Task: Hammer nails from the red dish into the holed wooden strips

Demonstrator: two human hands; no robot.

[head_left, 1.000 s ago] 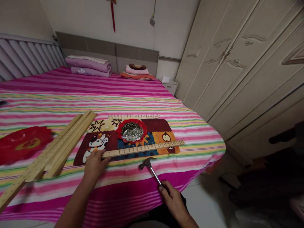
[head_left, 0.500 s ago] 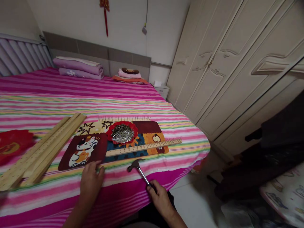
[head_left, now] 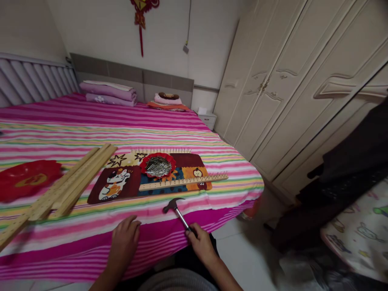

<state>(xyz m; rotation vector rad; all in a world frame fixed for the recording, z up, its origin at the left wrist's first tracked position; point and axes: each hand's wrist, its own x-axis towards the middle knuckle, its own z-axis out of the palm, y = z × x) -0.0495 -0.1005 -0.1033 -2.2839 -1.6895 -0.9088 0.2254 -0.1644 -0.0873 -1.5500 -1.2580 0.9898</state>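
My right hand (head_left: 200,244) is closed around the handle of a small hammer (head_left: 176,210), whose head rests on the striped bedsheet (head_left: 91,129) near the bed's front edge. My left hand (head_left: 124,242) lies on the sheet at the bed's edge with its fingers loosely curled, holding nothing. Beyond the hammer a wooden strip studded with nails (head_left: 184,182) lies across a colourful patchwork mat (head_left: 121,182). A red dish full of loose nails (head_left: 158,165) sits on the mat behind the strip. A second nailed strip (head_left: 163,150) lies along the mat's far edge.
Several bare wooden strips (head_left: 66,186) lie stacked at the left. A red plate (head_left: 27,184) sits at the far left. Folded bedding (head_left: 109,91) and a pillow (head_left: 166,99) are at the headboard. A cream wardrobe (head_left: 291,89) stands at the right, with dark clothing (head_left: 348,169) beside it.
My left hand has let go of the nailed strip's left end and drawn back to the bed's edge. The right hand still holds the hammer. The view has shifted slightly.
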